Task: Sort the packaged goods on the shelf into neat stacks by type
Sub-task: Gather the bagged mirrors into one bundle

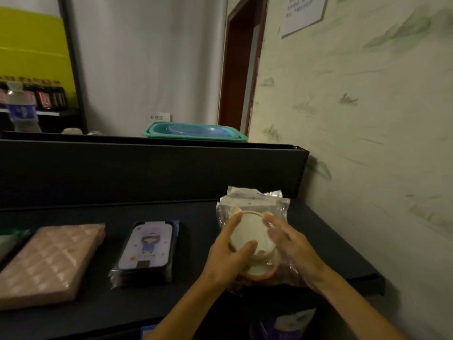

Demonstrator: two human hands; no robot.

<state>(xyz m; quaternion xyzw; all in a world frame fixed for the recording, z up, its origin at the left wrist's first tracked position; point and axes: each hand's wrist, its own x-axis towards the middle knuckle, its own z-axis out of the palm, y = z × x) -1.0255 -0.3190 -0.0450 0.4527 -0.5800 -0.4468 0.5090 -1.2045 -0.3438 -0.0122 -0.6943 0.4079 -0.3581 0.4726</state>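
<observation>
Cream round packs (247,238) in clear bags are gripped by the left hand (229,256) and touched by the flat right hand (291,244), probably so the stack on the shelf (196,217) sits straight.

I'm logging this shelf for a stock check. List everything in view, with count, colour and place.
Shelf: one, black, across the foreground.
Pink quilted pack: one, pink, left on the shelf.
Phone-case packs: a stack, exact count unclear, dark with a cartoon-figure top, mid shelf.
Cream round items in clear bags: a stack, count unclear, cream with one orange rim, right on the shelf.
Basins: nested, teal and blue, on the upper ledge.
Dark bottles: several, far left on a back shelf.
Paper notice: one, white, on the wall.
Left hand: holds the top cream item.
Right hand: fingers straight against the stack's right side.
</observation>
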